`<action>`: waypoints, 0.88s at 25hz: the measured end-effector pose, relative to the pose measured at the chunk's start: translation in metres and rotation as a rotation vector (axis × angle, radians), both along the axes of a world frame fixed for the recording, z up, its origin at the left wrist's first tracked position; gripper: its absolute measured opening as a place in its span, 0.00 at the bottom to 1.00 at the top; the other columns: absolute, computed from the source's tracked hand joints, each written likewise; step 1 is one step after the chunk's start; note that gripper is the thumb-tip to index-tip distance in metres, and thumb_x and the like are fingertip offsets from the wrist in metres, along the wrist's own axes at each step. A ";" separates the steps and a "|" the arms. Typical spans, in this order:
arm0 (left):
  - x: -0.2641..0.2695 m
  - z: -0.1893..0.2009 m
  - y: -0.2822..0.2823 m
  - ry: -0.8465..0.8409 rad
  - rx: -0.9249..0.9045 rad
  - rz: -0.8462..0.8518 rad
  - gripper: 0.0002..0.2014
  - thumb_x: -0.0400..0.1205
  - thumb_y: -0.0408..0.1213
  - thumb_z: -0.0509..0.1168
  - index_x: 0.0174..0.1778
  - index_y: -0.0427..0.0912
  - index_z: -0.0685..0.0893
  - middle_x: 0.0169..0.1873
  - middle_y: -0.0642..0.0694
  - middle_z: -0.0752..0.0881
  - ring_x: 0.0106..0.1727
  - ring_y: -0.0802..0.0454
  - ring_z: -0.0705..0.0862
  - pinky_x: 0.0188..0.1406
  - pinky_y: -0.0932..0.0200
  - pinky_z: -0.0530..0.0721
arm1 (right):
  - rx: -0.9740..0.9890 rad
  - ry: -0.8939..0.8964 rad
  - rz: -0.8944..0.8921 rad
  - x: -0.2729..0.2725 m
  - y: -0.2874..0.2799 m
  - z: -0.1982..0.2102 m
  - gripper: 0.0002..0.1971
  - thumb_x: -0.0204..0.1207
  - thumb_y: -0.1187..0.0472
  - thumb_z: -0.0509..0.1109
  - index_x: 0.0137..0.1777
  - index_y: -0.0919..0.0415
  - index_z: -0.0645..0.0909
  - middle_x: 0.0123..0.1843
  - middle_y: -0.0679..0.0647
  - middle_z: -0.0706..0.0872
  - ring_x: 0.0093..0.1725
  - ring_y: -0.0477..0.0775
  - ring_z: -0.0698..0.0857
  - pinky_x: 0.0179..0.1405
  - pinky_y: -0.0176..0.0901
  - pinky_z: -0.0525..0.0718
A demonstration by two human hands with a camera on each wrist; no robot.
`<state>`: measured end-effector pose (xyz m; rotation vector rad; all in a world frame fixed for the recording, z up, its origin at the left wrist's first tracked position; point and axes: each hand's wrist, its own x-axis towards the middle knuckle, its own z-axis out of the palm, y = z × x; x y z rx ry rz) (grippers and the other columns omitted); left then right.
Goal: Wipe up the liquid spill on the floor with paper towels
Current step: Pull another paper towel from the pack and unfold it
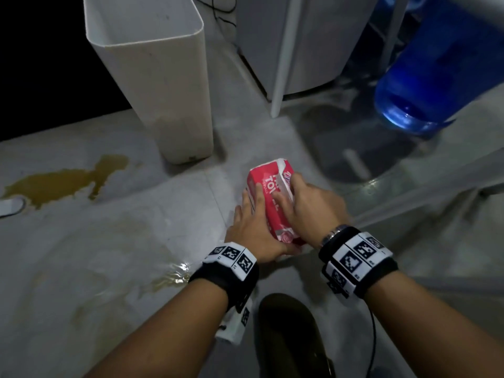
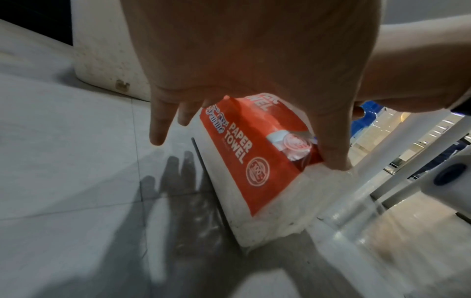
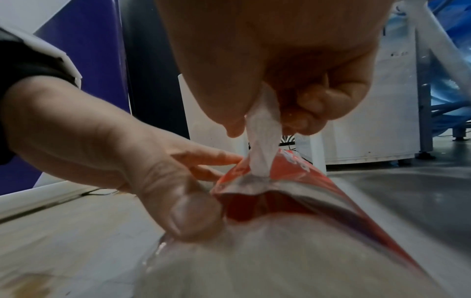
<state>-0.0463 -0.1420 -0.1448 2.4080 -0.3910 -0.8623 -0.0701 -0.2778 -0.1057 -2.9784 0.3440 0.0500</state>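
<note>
Towel pack (image 1: 268,197), red and white with "PAPER TOWEL" printed on its side, lies on the grey floor (image 1: 136,241) in front of the white bin (image 1: 152,85), between both hands. A white sheet (image 3: 262,139) sticks up out of the slit in the pack's top. The right hand (image 1: 308,205) is over the pack with thumb and fingertips pinched on that sheet, the other fingers curled in. The left hand (image 1: 251,227) rests on the pack's near left side, its fingers laid mostly straight along the wrapper and its thumb (image 3: 193,213) pressing the plastic just beside the slit. Left of the pack, well apart from it, a brownish spill (image 1: 65,181) spreads over the floor, reaching toward the bin's left side; a smaller wet patch (image 1: 171,276) glistens nearer, just left of the left wrist. Both wrists wear black bands (image 1: 226,271) with square black-and-white markers. Behind the pack and to the right of the bin stands a white post (image 1: 283,58), and further right a blue water jug (image 1: 441,75). A dark shoe (image 1: 291,336) shows below the pack, between the forearms.
</note>
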 end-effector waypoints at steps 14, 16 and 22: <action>-0.006 0.000 -0.024 0.050 0.043 0.034 0.81 0.49 0.66 0.81 0.71 0.65 0.14 0.84 0.44 0.30 0.86 0.37 0.39 0.77 0.27 0.63 | -0.117 -0.274 0.099 0.014 -0.008 0.011 0.10 0.82 0.53 0.71 0.50 0.61 0.85 0.21 0.55 0.82 0.16 0.63 0.80 0.21 0.37 0.61; -0.005 0.000 -0.025 0.049 0.064 0.027 0.81 0.49 0.66 0.81 0.71 0.64 0.13 0.84 0.46 0.30 0.86 0.40 0.38 0.76 0.28 0.66 | -0.123 -0.307 0.092 0.014 -0.010 0.020 0.10 0.82 0.54 0.71 0.49 0.61 0.85 0.21 0.55 0.82 0.17 0.64 0.80 0.22 0.38 0.60; -0.004 0.000 -0.027 0.036 0.079 0.005 0.83 0.47 0.65 0.82 0.67 0.65 0.10 0.84 0.46 0.29 0.86 0.38 0.39 0.73 0.25 0.67 | -0.140 -0.314 0.058 0.010 -0.017 0.047 0.13 0.85 0.51 0.67 0.43 0.58 0.82 0.21 0.59 0.81 0.19 0.68 0.80 0.23 0.40 0.63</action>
